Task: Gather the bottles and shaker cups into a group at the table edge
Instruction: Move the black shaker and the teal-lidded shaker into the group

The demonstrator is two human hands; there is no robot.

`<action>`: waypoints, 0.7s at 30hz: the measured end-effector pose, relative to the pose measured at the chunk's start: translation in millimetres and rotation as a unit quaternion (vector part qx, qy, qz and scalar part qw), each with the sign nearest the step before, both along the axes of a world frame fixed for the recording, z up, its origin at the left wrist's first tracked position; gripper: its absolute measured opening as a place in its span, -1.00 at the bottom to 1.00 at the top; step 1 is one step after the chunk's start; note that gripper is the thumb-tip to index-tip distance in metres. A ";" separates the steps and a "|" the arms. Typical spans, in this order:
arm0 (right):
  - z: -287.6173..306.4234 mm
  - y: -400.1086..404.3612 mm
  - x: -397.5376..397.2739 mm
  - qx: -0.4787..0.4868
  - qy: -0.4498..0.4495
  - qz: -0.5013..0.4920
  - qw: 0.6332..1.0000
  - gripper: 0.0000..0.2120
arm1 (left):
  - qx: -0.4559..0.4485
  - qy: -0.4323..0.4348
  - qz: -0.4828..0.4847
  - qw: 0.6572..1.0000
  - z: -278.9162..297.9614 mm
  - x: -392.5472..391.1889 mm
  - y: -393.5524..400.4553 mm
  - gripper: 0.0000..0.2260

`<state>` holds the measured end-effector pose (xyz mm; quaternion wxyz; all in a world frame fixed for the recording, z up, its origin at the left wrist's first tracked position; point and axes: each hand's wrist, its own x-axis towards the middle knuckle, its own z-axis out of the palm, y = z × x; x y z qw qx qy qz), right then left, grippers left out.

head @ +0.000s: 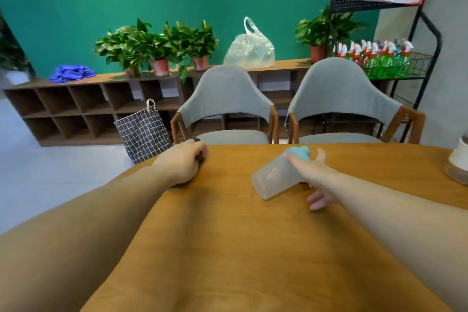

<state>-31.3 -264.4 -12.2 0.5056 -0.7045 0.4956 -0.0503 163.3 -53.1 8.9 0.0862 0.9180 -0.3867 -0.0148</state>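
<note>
A small dark object (201,159) is almost wholly covered by the left grip (181,163); its kind cannot be told. A white-topped clear container (459,162) is cut by the right edge.

The left forearm (88,213) and right forearm (395,206) are bare along all their visible length, with no sleeve over them. The left hand (181,164) and right hand (315,176) are bare too.

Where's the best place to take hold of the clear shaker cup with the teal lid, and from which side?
Grip the shaker cup round its upper body, just under the teal lid, coming from the right. It is tilted, base down-left and lid away, and the right hand holds it there.
</note>
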 end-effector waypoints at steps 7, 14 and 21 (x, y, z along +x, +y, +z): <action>-10.6 -4.9 42.0 0.000 0.015 -0.040 0.999 0.04 | 0.060 0.011 0.036 0.998 -18.0 82.9 5.3 -0.61; -15.1 0.4 62.1 0.027 0.020 -0.033 0.999 -0.09 | 0.045 0.131 0.069 0.988 -41.3 104.8 -7.8 -0.33; -12.3 8.8 60.4 0.048 0.017 -0.027 0.998 -0.19 | 0.107 0.153 0.080 0.979 -31.0 82.6 -15.8 -0.35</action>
